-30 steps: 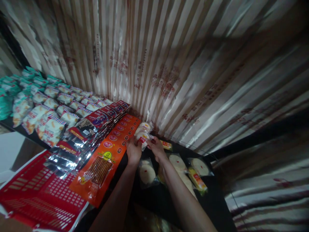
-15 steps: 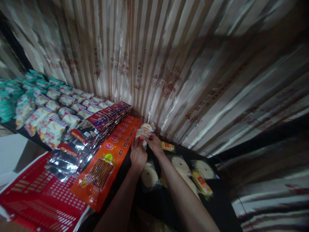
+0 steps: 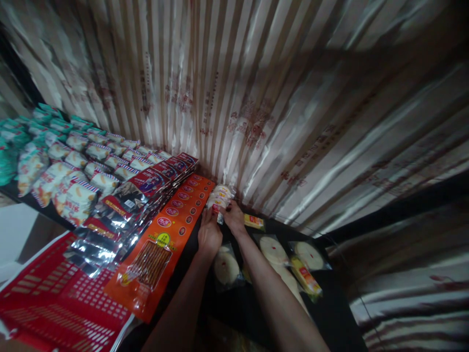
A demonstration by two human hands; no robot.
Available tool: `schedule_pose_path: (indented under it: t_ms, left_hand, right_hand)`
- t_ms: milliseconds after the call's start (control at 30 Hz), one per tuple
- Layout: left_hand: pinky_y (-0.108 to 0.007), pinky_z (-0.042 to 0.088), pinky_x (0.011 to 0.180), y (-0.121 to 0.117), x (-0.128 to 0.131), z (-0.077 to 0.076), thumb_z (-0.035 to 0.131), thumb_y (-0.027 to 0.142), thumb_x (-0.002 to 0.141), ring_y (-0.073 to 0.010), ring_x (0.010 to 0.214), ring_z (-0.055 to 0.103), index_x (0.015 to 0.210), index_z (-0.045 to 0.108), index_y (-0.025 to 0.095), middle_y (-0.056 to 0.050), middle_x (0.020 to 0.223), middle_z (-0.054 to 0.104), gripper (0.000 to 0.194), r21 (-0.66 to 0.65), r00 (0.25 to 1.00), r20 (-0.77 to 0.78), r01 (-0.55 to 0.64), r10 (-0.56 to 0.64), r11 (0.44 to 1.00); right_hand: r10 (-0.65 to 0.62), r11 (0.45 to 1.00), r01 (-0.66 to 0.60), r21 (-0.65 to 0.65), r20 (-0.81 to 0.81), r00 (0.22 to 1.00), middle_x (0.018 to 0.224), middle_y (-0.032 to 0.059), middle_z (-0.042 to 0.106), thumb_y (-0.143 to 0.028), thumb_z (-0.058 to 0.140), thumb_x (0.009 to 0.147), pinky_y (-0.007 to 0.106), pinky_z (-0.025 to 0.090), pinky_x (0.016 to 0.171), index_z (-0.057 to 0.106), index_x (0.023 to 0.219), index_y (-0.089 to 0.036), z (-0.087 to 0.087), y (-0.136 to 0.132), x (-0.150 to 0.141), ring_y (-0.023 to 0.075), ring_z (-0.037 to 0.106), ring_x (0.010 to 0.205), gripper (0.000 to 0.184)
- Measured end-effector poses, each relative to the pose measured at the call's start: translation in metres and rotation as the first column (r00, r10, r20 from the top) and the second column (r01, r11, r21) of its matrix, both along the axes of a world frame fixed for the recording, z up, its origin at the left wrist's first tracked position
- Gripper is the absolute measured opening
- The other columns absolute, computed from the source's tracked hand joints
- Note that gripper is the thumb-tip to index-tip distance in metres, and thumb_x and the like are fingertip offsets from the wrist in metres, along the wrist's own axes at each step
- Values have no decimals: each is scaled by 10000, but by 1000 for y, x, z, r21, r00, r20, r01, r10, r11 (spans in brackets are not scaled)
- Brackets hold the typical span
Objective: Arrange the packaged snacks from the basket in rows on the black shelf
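Near the curtain, a short row of overlapping white snack packets (image 3: 223,192) in clear wrapping lies beside an orange snack bag (image 3: 166,225). At the near end of that row is a small white packet with a red mark (image 3: 216,208). My left hand (image 3: 210,235) has its fingers closed on the packet's near left side. My right hand (image 3: 234,219) pinches the same packet from the right. Fingers hide part of it. Just right of my right hand rests a yellow packet (image 3: 254,221).
Round flat cakes in clear bags (image 3: 273,250) and another yellow packet (image 3: 307,277) lie on the black tabletop (image 3: 330,305) at right. Silver-and-red bags (image 3: 135,195), rows of white puffed-snack bags (image 3: 76,195) and a red basket (image 3: 69,298) are at left. A striped curtain (image 3: 220,88) hangs behind.
The view has shifted slightly. My fingers have slid a little on the white packet, and more of its red mark shows. Both hands stay at the same spot.
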State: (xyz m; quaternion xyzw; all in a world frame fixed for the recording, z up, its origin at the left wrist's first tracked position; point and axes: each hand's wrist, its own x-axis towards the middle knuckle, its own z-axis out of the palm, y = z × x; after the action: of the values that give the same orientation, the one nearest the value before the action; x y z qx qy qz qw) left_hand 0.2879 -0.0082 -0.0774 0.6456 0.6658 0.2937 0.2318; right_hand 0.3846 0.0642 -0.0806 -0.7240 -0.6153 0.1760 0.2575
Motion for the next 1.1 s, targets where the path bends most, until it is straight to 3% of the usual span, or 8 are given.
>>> schedule_pose_path:
  t_ms: [233, 400, 600, 700, 800, 867, 933, 1100]
  left_hand:
    - [-304, 248, 1134, 0, 0, -2, 363, 12, 801, -186, 1373, 245, 1286, 494, 84, -108, 1425, 400, 508, 12, 999, -24, 42, -41, 999]
    - [-322, 262, 1129, -2, -2, -1, 353, 20, 821, -190, 1377, 234, 1277, 500, 80, -115, 1426, 397, 483, 21, 998, -31, 63, -62, 998]
    - [-302, 277, 1112, -12, -10, 17, 389, 53, 827, -189, 1338, 322, 1200, 571, 115, -94, 1398, 444, 420, 38, 993, -56, 105, -103, 994]
    - [-273, 380, 1022, -22, -19, 27, 392, 110, 853, -174, 1186, 508, 1173, 590, 143, -84, 1254, 585, 377, -19, 982, -69, 175, -176, 984]
    - [-296, 442, 930, -33, -27, 31, 413, 169, 861, -196, 1065, 588, 1145, 607, 172, -90, 1135, 652, 344, -158, 951, -158, 242, -266, 957]
    - [-311, 449, 908, -38, -31, 30, 416, 188, 860, -210, 1043, 600, 1124, 618, 175, -104, 1102, 661, 333, -216, 928, -217, 259, -304, 942]
    - [-318, 459, 885, -42, -32, 29, 413, 200, 857, -216, 1018, 613, 1109, 624, 176, -112, 1089, 660, 329, -229, 916, -247, 262, -317, 937]
    - [-338, 465, 861, -44, -30, 27, 451, 228, 828, -245, 1028, 608, 1071, 641, 188, -119, 1083, 657, 311, -254, 908, -249, 275, -337, 928]
  right_hand:
    - [-23, 1000, 23, -3, 11, 1000, 1017, 100, 665, -376, 575, 793, 321, 468, 819, 474, 1251, -153, 3, -7, -6, 224, 616, 976, 520]
    - [-19, 996, 18, 92, 9, 1000, 1129, 134, 606, -373, 554, 804, 359, 475, 830, 440, 1293, -142, 8, -26, 1, 229, 603, 970, 552]
    - [303, 949, -308, 67, 71, 950, 1043, 63, 663, -245, 525, 830, 336, 452, 902, 624, 1059, -188, 27, -89, 25, 188, 600, 980, 256]
    - [453, 891, -449, -64, 187, 872, 1127, 94, 637, -227, 547, 824, 351, 454, 903, 615, 1119, -179, 38, -126, 30, 211, 575, 1043, 307]
    - [594, 803, -572, -165, 294, 749, 1261, 132, 564, -276, 635, 774, 422, 387, 993, 578, 1204, -182, 40, -155, 29, 266, 491, 1182, 443]
    - [624, 780, -589, -211, 332, 708, 1340, 158, 492, -301, 717, 696, 460, 358, 1020, 536, 1261, -185, 35, -168, 26, 308, 435, 1242, 604]
    - [604, 795, -568, -212, 361, 711, 1374, 168, 452, -274, 756, 644, 479, 365, 1014, 505, 1292, -194, 28, -176, 23, 330, 421, 1252, 700]
    - [581, 794, -602, -80, 388, 716, 1319, 138, 521, -190, 630, 736, 457, 416, 978, 558, 1230, -208, 14, -185, 22, 295, 491, 1194, 500]
